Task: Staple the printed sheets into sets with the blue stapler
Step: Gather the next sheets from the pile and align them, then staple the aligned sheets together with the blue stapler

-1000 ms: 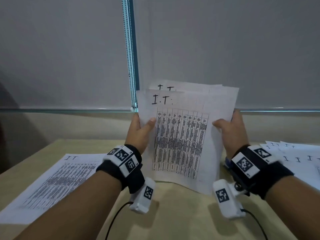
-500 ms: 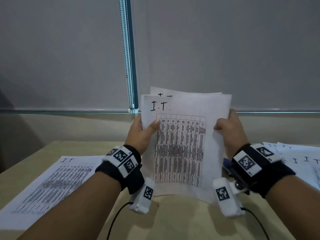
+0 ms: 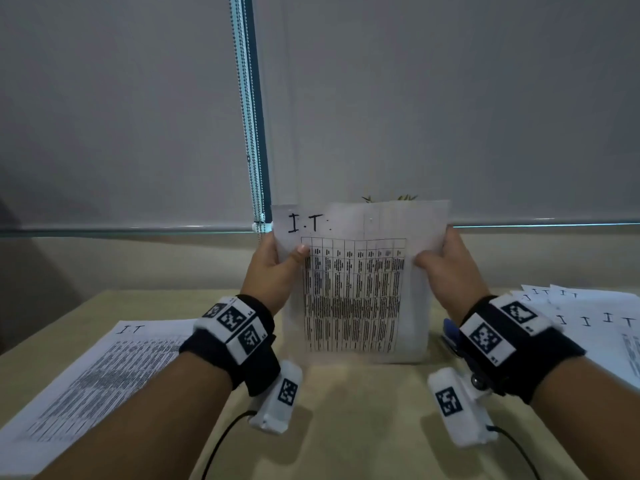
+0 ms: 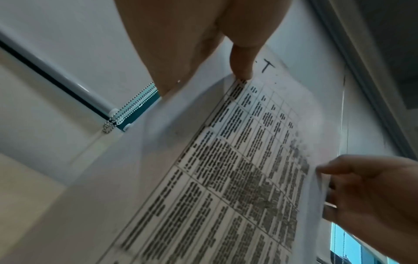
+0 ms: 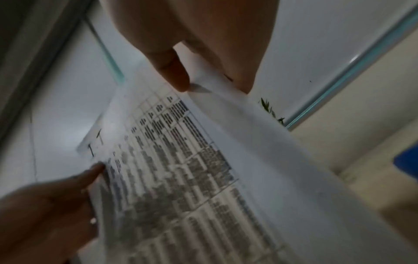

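I hold a set of printed sheets [image 3: 353, 289] upright, its bottom edge on the wooden table [image 3: 346, 410]. The top page bears "I.T" and a table of dark text. My left hand [image 3: 273, 265] pinches the left edge, thumb on the front. My right hand [image 3: 446, 265] pinches the right edge the same way. In the left wrist view the sheets [image 4: 226, 178] slant under my left thumb [image 4: 242, 60]; in the right wrist view the sheets [image 5: 192, 169] run below my right thumb [image 5: 174, 71]. A sliver of the blue stapler [image 3: 451, 332] shows behind my right wrist; it also shows as the blue stapler [image 5: 406, 164] at the right edge.
A printed stack [image 3: 93, 375] lies flat at the table's left. Fanned loose sheets [image 3: 595, 317] lie at the right. A grey roller blind [image 3: 450, 98] with a bead chain [image 3: 251, 133] hangs behind, and leaves [image 3: 388, 198] peek over the held sheets.
The sheets, earlier offset with a back page sticking out on top, have come down onto the table and now sit squared together. Both hands stayed on the side edges.
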`<state>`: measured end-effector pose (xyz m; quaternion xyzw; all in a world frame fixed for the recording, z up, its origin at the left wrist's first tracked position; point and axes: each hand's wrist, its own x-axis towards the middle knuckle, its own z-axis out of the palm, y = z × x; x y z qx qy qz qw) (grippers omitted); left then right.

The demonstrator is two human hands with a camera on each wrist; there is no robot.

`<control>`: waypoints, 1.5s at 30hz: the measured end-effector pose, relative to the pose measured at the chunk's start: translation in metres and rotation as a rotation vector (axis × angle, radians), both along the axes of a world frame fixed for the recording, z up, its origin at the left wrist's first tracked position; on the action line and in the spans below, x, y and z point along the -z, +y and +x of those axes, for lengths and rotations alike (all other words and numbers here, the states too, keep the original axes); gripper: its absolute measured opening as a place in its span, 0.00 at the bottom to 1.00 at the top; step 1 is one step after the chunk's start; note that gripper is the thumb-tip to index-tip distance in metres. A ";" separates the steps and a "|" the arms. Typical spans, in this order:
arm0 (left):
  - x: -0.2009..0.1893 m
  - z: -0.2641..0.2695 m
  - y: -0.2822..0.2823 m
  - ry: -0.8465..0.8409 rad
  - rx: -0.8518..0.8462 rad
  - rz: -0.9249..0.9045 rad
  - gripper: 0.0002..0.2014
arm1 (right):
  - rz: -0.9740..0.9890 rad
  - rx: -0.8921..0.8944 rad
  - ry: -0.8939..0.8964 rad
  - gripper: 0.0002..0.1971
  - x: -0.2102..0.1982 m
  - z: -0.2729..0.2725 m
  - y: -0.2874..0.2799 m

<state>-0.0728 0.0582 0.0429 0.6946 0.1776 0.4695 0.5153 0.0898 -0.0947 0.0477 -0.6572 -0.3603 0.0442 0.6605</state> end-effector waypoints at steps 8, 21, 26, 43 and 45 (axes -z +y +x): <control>-0.006 0.000 0.001 -0.009 -0.055 -0.019 0.30 | -0.949 0.246 -0.125 0.20 0.035 0.069 -0.021; -0.014 0.004 -0.007 0.027 -0.100 -0.032 0.14 | -0.685 0.402 -0.122 0.24 0.001 0.051 -0.043; -0.018 0.010 -0.021 -0.005 -0.113 0.040 0.05 | 0.471 0.433 -0.124 0.20 -0.070 0.007 -0.028; -0.011 0.029 -0.105 -0.036 -0.029 0.489 0.12 | 0.675 0.233 -0.549 0.14 -0.063 -0.064 -0.008; -0.011 0.031 -0.106 -0.046 -0.029 0.492 0.11 | 0.696 0.260 -0.548 0.10 -0.064 -0.065 -0.008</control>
